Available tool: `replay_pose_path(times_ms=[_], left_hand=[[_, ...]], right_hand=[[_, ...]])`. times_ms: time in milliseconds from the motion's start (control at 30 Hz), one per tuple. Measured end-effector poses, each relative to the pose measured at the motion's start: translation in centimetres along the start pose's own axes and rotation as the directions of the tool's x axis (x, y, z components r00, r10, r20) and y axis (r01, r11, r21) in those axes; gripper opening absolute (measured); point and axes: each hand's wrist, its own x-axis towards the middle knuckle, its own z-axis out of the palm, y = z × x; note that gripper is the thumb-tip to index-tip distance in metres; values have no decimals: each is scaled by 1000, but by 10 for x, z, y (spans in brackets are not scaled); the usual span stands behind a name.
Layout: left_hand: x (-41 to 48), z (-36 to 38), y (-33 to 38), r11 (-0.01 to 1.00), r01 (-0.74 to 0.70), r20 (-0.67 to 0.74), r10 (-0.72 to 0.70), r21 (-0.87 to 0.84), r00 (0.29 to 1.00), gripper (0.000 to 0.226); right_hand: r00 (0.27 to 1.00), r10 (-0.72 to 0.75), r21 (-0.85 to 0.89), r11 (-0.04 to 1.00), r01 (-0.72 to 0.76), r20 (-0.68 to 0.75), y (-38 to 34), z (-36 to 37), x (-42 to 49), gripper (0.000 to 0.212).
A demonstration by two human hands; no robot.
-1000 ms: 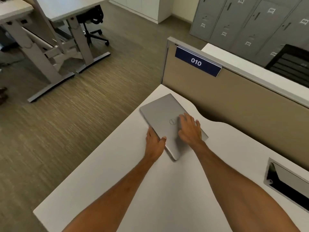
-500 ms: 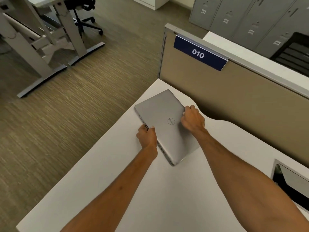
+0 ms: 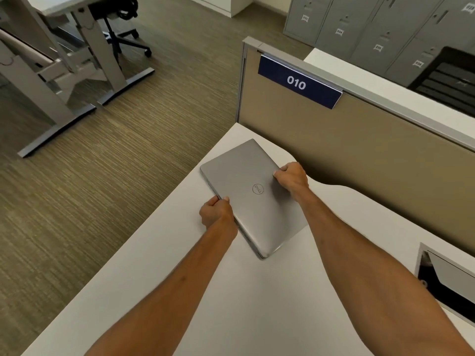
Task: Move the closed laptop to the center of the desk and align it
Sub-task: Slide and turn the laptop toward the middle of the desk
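A closed silver laptop (image 3: 246, 181) with a round logo on its lid lies at an angle near the far left corner of the white desk (image 3: 257, 304). My left hand (image 3: 217, 211) grips the laptop's left long edge, thumb on the lid. My right hand (image 3: 291, 177) grips the opposite edge beside the partition, fingers curled over it. The laptop's near corner points toward me; whether it is lifted off the desk I cannot tell.
A tan partition (image 3: 372, 155) with a blue "010" sign (image 3: 298, 83) runs along the desk's far side. A cable hatch (image 3: 447, 281) opens in the desk at the right. Carpet floor drops off to the left, with another desk's legs (image 3: 77, 73) and an office chair (image 3: 120, 29). Grey lockers (image 3: 385, 24) stand behind.
My right hand went from lying flat on the lid to gripping the far edge. My left hand slid up the left edge. The laptop stays in much the same spot.
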Motion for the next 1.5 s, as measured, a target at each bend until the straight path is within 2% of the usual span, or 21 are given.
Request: replay_pose_path(times_ms=[100,233,400,867,1133,1500], left_hand=[[1,-3,2,1000,15,33,-14,-21,999,32],[2,-9,4,999,17,80,-14,-32,997,33],[-3,-15,5,1000,11,90,-9,-18,996,37],[-63,-65,-17,1000,-17,130,20,-22,991,42],[-115,-111,-62,1000,-1,158,3,-13,987,45],[-195,-167,-154,998,57,181,-57,4,982,45]], right_hand=[[1000,20,62,998,-20,-1,0,1,-1,7],[999,43,112,993,-44,8,1,-4,-9,13],[999,33,132,991,-34,12,-2,-16,-27,21],[999,49,219,974,-51,17,30,-52,-101,21],[994,108,261,959,-112,26,82,-78,-169,24],[980,195,296,935,-195,32,190,-112,-251,22]])
